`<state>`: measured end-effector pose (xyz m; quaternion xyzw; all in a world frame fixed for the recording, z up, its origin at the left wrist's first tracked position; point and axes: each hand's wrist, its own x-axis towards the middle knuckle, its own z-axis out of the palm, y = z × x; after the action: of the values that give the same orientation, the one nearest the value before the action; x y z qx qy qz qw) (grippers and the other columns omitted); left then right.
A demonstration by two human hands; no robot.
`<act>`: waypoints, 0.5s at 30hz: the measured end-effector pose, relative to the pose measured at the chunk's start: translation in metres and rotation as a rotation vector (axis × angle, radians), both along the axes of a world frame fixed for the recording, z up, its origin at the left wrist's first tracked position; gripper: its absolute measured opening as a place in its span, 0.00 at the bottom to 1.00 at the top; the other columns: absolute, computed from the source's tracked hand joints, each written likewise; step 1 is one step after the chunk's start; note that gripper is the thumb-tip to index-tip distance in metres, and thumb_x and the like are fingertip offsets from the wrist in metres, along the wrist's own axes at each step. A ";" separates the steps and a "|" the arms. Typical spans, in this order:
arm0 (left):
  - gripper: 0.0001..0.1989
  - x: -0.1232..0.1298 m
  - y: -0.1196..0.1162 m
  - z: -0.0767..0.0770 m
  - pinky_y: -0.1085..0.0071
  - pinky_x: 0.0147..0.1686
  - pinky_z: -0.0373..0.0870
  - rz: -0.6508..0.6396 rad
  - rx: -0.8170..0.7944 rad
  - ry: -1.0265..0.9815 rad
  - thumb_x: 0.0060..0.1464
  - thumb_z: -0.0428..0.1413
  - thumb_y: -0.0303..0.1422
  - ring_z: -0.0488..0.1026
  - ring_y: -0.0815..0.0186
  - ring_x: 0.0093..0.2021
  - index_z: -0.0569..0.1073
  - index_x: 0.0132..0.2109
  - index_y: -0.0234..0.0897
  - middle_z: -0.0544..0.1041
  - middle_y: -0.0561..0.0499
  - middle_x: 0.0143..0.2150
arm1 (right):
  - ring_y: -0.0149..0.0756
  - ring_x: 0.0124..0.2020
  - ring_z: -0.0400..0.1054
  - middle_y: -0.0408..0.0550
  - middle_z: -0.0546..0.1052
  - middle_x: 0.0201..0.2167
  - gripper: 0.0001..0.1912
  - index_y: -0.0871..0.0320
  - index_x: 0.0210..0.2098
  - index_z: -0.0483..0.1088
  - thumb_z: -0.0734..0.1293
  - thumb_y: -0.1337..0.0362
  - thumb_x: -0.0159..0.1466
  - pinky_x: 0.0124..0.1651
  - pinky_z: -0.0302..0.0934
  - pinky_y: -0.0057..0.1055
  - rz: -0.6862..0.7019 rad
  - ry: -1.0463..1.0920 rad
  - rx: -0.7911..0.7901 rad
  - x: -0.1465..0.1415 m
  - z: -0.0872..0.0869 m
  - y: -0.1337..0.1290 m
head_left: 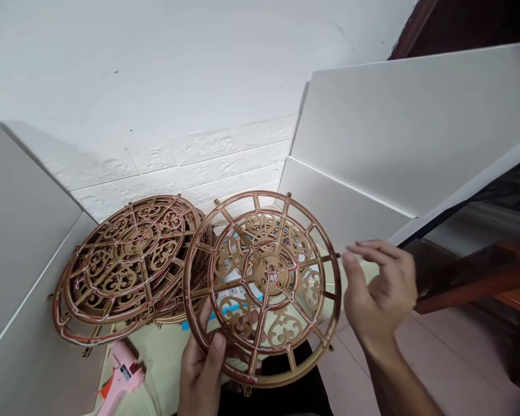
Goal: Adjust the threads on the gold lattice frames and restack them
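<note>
My left hand (201, 361) grips a round gold openwork frame (292, 378) by its lower left rim, thumb in front and fingers behind. The frame is tilted up toward me. It has rings, spokes, scroll ornaments and a central disc, with thin reddish and whitish lines along its ribs. My right hand (381, 289) is beside the frame's right rim, palm showing, fingers loosely curved and apart from the rim. To the left lies a pile of similar gold frames (134, 245). Below it is a pink glue gun (123, 370) with an orange trigger.
Behind the frames rises a white wall (177, 75) with a brick-patterned lower strip. Grey-white panels (416, 127) stand at right, another panel (21, 219) at left. A pale surface (160, 352) lies under the pile; a reddish-brown wooden piece (476, 286) is at right.
</note>
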<state>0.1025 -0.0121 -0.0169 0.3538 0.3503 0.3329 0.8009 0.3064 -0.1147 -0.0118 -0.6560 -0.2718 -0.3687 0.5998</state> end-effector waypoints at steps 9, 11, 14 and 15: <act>0.44 0.001 -0.010 0.001 0.65 0.31 0.78 -0.088 0.079 0.047 0.38 0.67 0.49 0.79 0.50 0.39 0.66 0.62 0.37 0.82 0.39 0.38 | 0.29 0.20 0.60 0.41 0.70 0.20 0.11 0.59 0.43 0.68 0.65 0.76 0.62 0.25 0.55 0.30 0.542 -0.365 -0.384 -0.045 0.068 0.032; 0.42 0.001 -0.013 0.003 0.66 0.30 0.77 -0.084 0.087 0.038 0.39 0.67 0.49 0.79 0.51 0.38 0.68 0.60 0.36 0.82 0.39 0.38 | 0.27 0.18 0.59 0.39 0.68 0.18 0.07 0.59 0.41 0.68 0.65 0.74 0.63 0.25 0.55 0.29 0.546 -0.395 -0.411 -0.048 0.074 0.039; 0.37 0.001 -0.019 0.003 0.68 0.27 0.77 -0.043 0.112 0.034 0.39 0.67 0.49 0.79 0.52 0.35 0.74 0.55 0.36 0.82 0.40 0.38 | 0.26 0.17 0.56 0.37 0.66 0.16 0.02 0.59 0.34 0.69 0.66 0.68 0.64 0.24 0.52 0.28 0.483 -0.457 -0.434 -0.055 0.077 0.048; 0.35 0.002 -0.021 0.003 0.69 0.25 0.76 -0.019 0.121 0.036 0.39 0.67 0.49 0.79 0.53 0.33 0.76 0.52 0.36 0.82 0.40 0.38 | 0.26 0.18 0.57 0.37 0.66 0.16 0.05 0.59 0.32 0.69 0.66 0.66 0.64 0.24 0.52 0.28 0.435 -0.479 -0.437 -0.057 0.077 0.051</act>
<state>0.1042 -0.0335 -0.0136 0.4109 0.3402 0.3395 0.7747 0.2489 -0.0640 0.0653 -0.5908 -0.6091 -0.3092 0.4295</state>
